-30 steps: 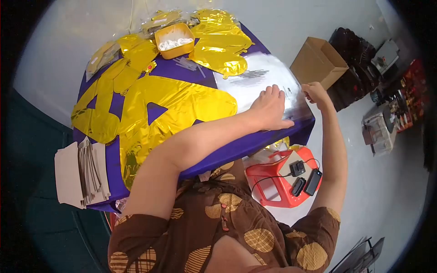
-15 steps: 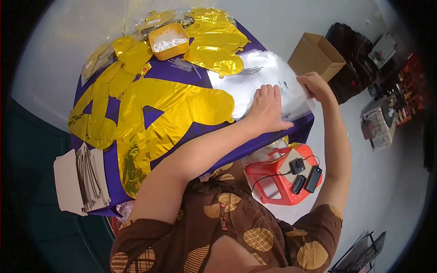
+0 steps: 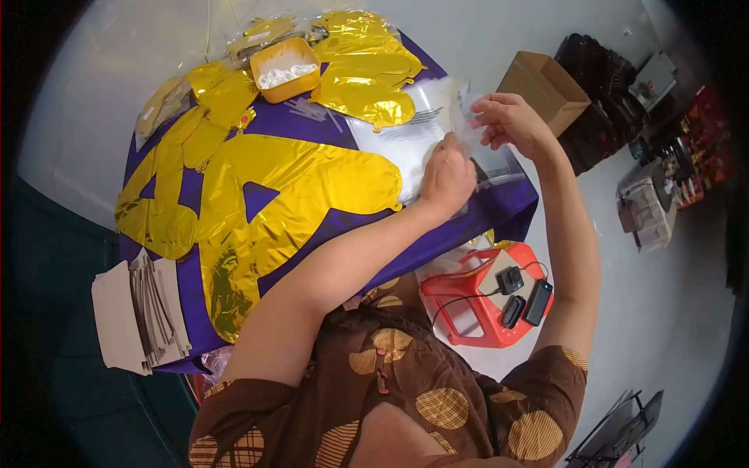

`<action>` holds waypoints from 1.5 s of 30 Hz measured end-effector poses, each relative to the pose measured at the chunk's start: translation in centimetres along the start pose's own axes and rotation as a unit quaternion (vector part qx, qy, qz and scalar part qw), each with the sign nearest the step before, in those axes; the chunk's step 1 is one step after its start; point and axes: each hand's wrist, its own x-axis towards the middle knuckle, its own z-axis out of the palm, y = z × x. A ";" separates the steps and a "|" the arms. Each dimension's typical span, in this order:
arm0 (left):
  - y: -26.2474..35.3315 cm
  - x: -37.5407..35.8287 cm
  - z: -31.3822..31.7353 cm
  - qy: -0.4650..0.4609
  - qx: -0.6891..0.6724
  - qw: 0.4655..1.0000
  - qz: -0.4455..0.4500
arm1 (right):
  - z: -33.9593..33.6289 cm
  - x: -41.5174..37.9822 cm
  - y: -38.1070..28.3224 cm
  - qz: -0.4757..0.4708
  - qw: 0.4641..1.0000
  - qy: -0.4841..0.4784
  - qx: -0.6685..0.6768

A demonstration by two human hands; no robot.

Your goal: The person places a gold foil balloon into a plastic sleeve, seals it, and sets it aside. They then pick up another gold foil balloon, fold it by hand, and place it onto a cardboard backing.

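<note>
A stack of clear plastic bags (image 3: 406,129) with dark printed text lies at the right end of the purple-covered table. My left hand (image 3: 450,178) is closed on the upper bag, whose right side is lifted and blurred. Just to the right, my right hand (image 3: 515,125) hangs in the air with fingers bent and apart, close to the raised plastic. Whether its fingertips touch the plastic is hard to see. Left of the bags lies a flat gold foil balloon (image 3: 312,168), its rounded end near my left wrist.
A yellow tub (image 3: 287,84) of white pieces stands at the back among more gold foil balloons (image 3: 363,62). Grey-white cards (image 3: 125,312) are stacked at the left corner. A red stool (image 3: 491,331) bears a small camera and cables. On the floor sits a cardboard box (image 3: 542,90).
My left hand has gone from lying flat on the bags to gripping, and the upper plastic is lifted leftward. My right hand has risen from the bags' right edge and its fingers have spread.
</note>
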 end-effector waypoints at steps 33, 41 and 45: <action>-0.1 -0.1 0.1 0.027 -0.033 0.998 0.040 | -0.4 0.7 2.9 0.009 0.997 -0.007 0.073; 0.2 0.3 0.3 0.006 0.006 0.999 -0.042 | 1.4 -0.9 1.8 -0.020 0.995 -0.011 0.094; 0.0 0.5 0.3 0.019 0.003 0.998 -0.065 | 0.5 -1.2 2.7 0.007 0.995 0.013 0.099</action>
